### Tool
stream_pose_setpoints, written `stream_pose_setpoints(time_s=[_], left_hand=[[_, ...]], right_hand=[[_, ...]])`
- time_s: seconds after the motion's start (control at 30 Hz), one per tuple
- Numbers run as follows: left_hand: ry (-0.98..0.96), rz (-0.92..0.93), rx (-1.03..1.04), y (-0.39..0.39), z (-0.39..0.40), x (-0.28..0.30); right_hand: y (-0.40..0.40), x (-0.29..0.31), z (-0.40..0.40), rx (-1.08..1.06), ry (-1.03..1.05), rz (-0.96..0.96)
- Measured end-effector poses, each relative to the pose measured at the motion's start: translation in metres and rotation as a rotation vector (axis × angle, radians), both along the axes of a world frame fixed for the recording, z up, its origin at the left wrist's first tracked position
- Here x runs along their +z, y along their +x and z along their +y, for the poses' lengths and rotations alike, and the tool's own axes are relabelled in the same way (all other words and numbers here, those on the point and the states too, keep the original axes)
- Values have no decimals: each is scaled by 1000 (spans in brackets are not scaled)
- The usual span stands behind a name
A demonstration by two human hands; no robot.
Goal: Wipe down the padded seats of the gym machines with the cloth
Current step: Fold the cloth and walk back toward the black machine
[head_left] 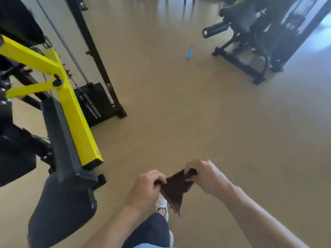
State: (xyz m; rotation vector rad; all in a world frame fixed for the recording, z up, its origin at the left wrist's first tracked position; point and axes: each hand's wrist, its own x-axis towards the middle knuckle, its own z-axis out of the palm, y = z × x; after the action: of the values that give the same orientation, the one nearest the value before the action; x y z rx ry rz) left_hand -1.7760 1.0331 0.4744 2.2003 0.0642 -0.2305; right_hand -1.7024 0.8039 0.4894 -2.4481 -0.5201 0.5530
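My left hand [145, 185] and right hand [203, 174] each pinch top corner of brown cloth [176, 189]; it hangs limp, light, soft. Grip bunched for wiping. Padded seat [62, 208] at 9 o'clock.

Gym floor. Left of the left hand [146, 187]: yellow-framed weight machine [71, 111] with black padded seat [62, 206], steel cable [71, 51] running to a weight stack [95, 102]. Far ahead of the right hand [206, 176]: black machine [254, 42] with foam roller pad [215, 29]. Tan smooth floor [197, 113] between them.
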Motion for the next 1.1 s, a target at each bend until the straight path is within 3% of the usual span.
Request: stream_pose_setpoints(time_s=[0.2, 0.4, 0.67, 0.87, 1.1], left_hand=[[-108, 95, -74, 115, -92, -14], [-213, 88, 16, 268, -195, -16], [-153, -3, -299, 450, -349, 11], [-61, -89, -391, 559, -487, 5], [-55, 3, -327, 651, -622, 23]], right_hand=[[105, 19, -92, -1, -66, 24], [212, 36, -195, -150, -86, 25], [322, 46, -350, -513, -76, -80], [414, 26, -486, -813, 71, 29], [509, 26, -608, -785, 21, 159]])
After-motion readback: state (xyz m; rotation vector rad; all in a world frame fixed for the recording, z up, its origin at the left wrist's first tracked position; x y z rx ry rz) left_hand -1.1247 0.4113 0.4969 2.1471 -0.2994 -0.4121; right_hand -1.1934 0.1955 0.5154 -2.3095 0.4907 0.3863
